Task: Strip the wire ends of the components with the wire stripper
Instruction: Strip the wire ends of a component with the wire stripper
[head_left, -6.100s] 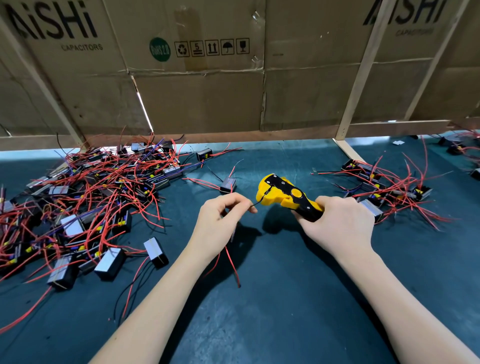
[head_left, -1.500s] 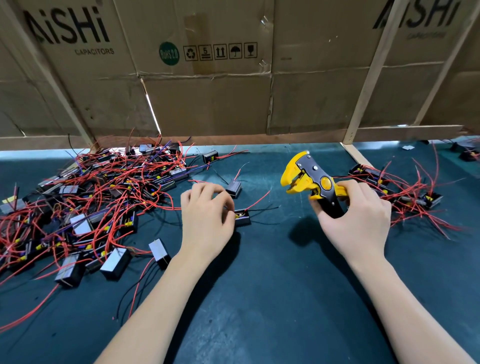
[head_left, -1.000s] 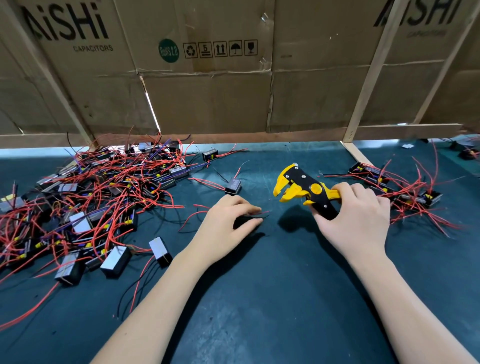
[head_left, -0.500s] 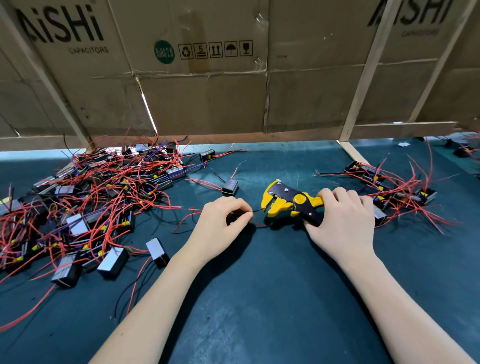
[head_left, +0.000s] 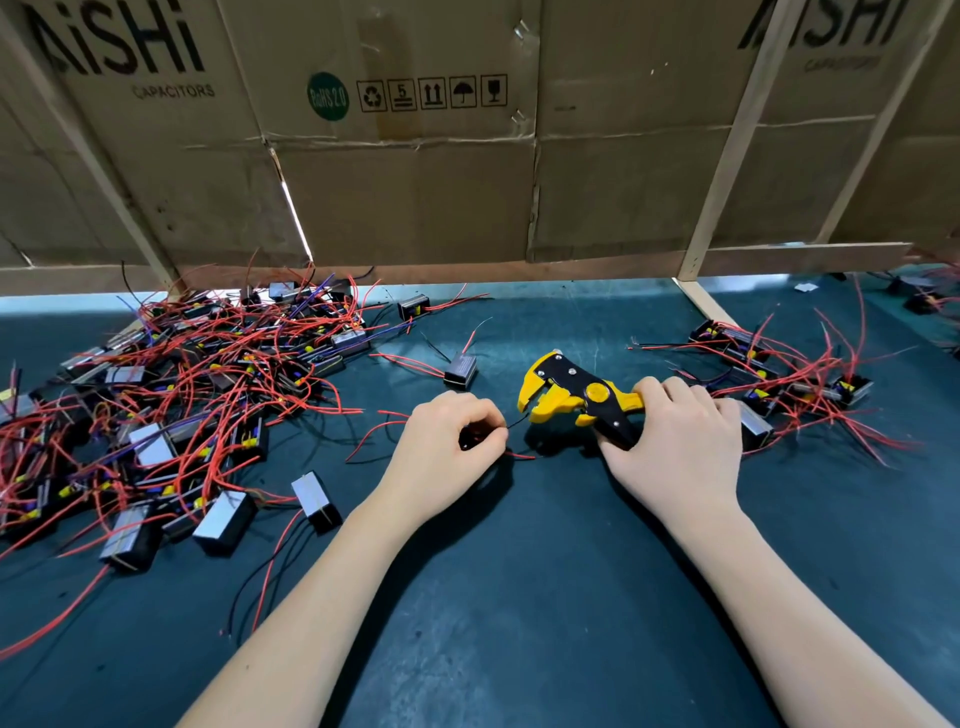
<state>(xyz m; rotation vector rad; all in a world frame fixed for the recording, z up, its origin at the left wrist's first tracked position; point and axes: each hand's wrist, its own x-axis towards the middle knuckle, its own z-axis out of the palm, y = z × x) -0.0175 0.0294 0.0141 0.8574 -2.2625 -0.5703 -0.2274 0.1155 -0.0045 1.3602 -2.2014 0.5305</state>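
Dark teal matting covers the surface (head_left: 519, 597), bare between and below the two forearms. The right hand (head_left: 680, 447) has its grip curled round the yellow-and-black wire stripper (head_left: 576, 400), whose jaws stand apart, pointing left. Just beside them, the left hand (head_left: 447, 447) pinches a small black component (head_left: 470, 439); its thin black wire (head_left: 517, 422) reaches the jaws. Left lies a large tangle of red-wired components (head_left: 182, 395), right a smaller pile (head_left: 789, 379). Beyond, a brown cardboard wall (head_left: 415, 197) closes the far edge.
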